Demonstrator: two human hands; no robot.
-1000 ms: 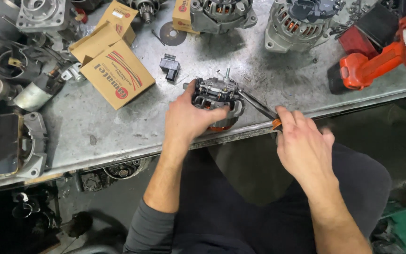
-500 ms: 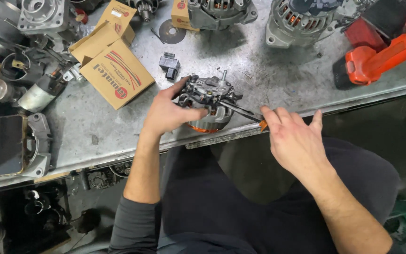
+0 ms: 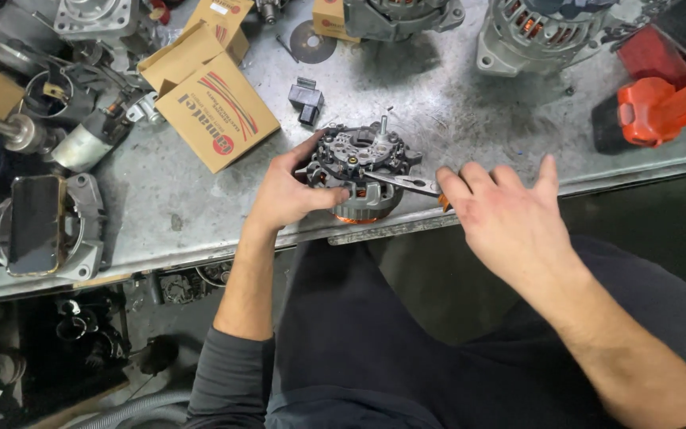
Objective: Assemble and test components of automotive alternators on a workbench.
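At the workbench's front edge, the left hand grips the alternator half while the right hand, fingers spread, pinches a pair of pliers into its top. The step looks like pulling a part free, needing a steady hold.

A round grey metal alternator part is set upright at the front edge of the steel bench, its dark ribbed plate turned upward. Copper-orange windings are seen along its lower rim, and a thin stud is raised from its top. A pair of pliers with metal jaws is laid across its right side, orange handles pointed rightward.
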